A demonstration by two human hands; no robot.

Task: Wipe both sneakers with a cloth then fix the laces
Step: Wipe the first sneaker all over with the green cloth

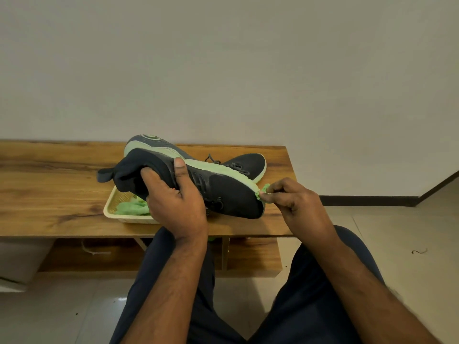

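Observation:
My left hand (pixel 173 202) grips a dark sneaker with a pale green sole (pixel 223 189) by its collar, holding it on its side above the table, toe pointing right. My right hand (pixel 293 202) pinches a small green cloth (pixel 264 191) against the tip of that toe. The second dark sneaker (pixel 248 165) stands on the wooden table behind the held one, its laces loose; most of it is hidden.
A cream mesh tray (pixel 111 207) with another green cloth (pixel 131 207) in it lies on the low wooden table (pixel 49 182), partly under the held sneaker. My knees are below the table's front edge. A wall stands behind; tiled floor spreads to the right.

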